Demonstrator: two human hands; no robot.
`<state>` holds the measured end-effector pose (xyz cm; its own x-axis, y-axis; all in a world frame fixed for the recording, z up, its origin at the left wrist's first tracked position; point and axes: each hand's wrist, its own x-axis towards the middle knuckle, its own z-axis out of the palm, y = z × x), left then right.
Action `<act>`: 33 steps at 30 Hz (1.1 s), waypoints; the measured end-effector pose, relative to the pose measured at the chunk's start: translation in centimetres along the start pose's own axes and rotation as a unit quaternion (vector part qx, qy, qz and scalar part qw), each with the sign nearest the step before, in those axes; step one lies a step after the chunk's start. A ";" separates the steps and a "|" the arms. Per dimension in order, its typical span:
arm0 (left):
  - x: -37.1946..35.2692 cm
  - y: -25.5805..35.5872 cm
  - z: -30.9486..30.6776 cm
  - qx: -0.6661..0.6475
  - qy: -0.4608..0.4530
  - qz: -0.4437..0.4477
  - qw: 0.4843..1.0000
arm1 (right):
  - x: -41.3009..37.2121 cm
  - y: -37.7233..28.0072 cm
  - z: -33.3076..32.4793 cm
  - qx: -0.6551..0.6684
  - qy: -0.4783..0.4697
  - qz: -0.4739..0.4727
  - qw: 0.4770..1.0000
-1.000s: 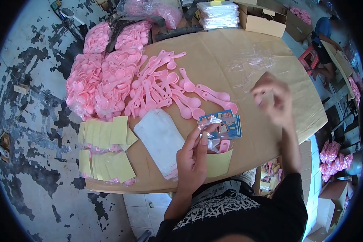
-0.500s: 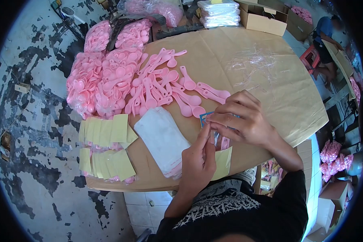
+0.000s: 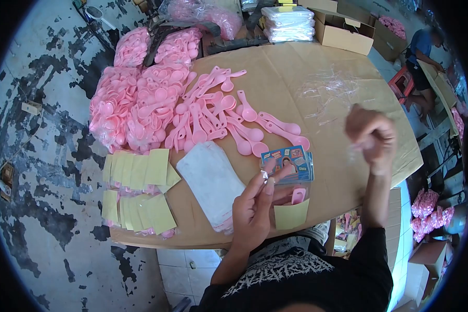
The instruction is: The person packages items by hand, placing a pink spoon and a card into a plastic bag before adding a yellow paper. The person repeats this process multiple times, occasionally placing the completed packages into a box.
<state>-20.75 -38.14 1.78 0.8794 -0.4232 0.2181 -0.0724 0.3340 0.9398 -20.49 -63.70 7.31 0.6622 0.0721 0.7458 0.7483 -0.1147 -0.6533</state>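
Note:
My left hand (image 3: 255, 205) is closed at the fingertips on the clear plastic of a small bag. A pink measuring spoon (image 3: 298, 196) and a pale yellow card (image 3: 291, 215) show at the bag's lower right. Just beyond my fingers lies a stack of blue printed cards (image 3: 296, 161). My right hand (image 3: 374, 138) is raised at the right, fingers curled and blurred by motion; a faint clear scrap seems to hang from it. Left of my left hand lies a stack of clear-white plastic bags (image 3: 208, 179).
Loose pink spoons (image 3: 197, 122) and bulging bags of spoons (image 3: 114, 104) cover the table's left. Packets with yellow cards (image 3: 140, 213) lie in two rows. Thin clear plastic strips (image 3: 327, 88) lie at the back right. Beyond, a person (image 3: 424, 54) sits near a cardboard box (image 3: 343, 34).
My right hand has left the left fingertips and swung out to the right. The blue cards and the pink spoon beside my left hand are now uncovered.

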 end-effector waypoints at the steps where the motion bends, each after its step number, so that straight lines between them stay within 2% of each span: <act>1: 0.0 0.4 0.0 -0.023 0.005 -0.009 1.000 | -0.4 0.6 -2.2 0.036 0.004 -0.038 0.999; 4: 0.3 0.4 -0.2 -0.039 0.020 -0.020 0.999 | -2.0 3.8 -8.4 0.011 0.051 0.146 0.988; 5: 0.3 0.3 -0.3 -0.055 0.017 -0.018 0.998 | -3.5 4.9 -9.4 -0.236 0.015 0.148 0.960; 6: 0.2 0.1 -0.5 -0.070 0.014 -0.015 0.997 | -4.9 6.2 -10.1 -0.468 -0.023 0.142 0.872; 7: 0.3 0.0 -0.7 -0.086 0.011 -0.011 0.996 | -5.1 6.6 -10.1 -0.671 -0.058 0.126 0.729; 9: 0.5 -0.2 -1.1 -0.041 0.027 -0.007 0.999 | -4.5 5.0 -9.9 -0.500 0.130 0.182 0.837; 10: 0.4 -0.3 -1.2 -0.020 0.039 -0.011 0.999 | -4.0 3.5 -9.2 -0.397 0.217 0.210 0.867; 11: 0.5 -0.3 -1.2 -0.024 0.038 -0.024 0.999 | -3.0 1.5 -7.6 -0.482 0.215 0.148 0.836; 14: 1.1 -0.4 -0.5 -0.092 0.016 0.000 0.996 | -3.7 0.5 -5.1 -0.331 0.168 0.151 0.916; 15: 1.2 -0.4 -0.4 -0.053 0.018 0.007 0.998 | -3.1 0.2 -3.5 -0.342 0.140 0.149 0.917; 18: 0.9 -0.6 -0.1 -0.060 0.014 -0.002 0.998 | -3.0 2.6 -4.4 -0.350 0.093 0.222 0.905; 19: 0.7 -0.7 -0.3 -0.051 0.010 -0.003 0.999 | -2.8 3.7 -5.1 -0.415 0.096 0.243 0.872; 22: 0.4 -1.0 -0.7 -0.035 0.000 -0.001 0.999 | -4.9 7.4 -8.4 -0.494 -0.027 0.315 0.810; 23: 0.5 -0.9 -0.6 -0.037 0.000 0.003 0.999 | -4.9 7.8 -8.2 -0.474 -0.001 0.326 0.818; 26: 0.7 -0.7 -0.3 -0.054 -0.006 0.002 0.999 | -4.9 6.7 -7.5 -0.589 -0.046 0.220 0.777; 29: 0.7 -0.3 -0.1 -0.054 -0.017 0.004 0.998 | -5.2 7.1 -7.9 -0.533 -0.050 0.274 0.799; 33: 0.5 -0.2 -0.2 -0.054 0.010 0.007 0.998 | -5.5 6.6 -8.0 -0.588 -0.112 0.230 0.768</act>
<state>-20.22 -38.25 1.67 0.8881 -0.4007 0.2252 -0.0351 0.4295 0.9024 -19.51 -72.80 -0.07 0.9342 -0.0910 0.3450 -0.0316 -0.9842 -0.1741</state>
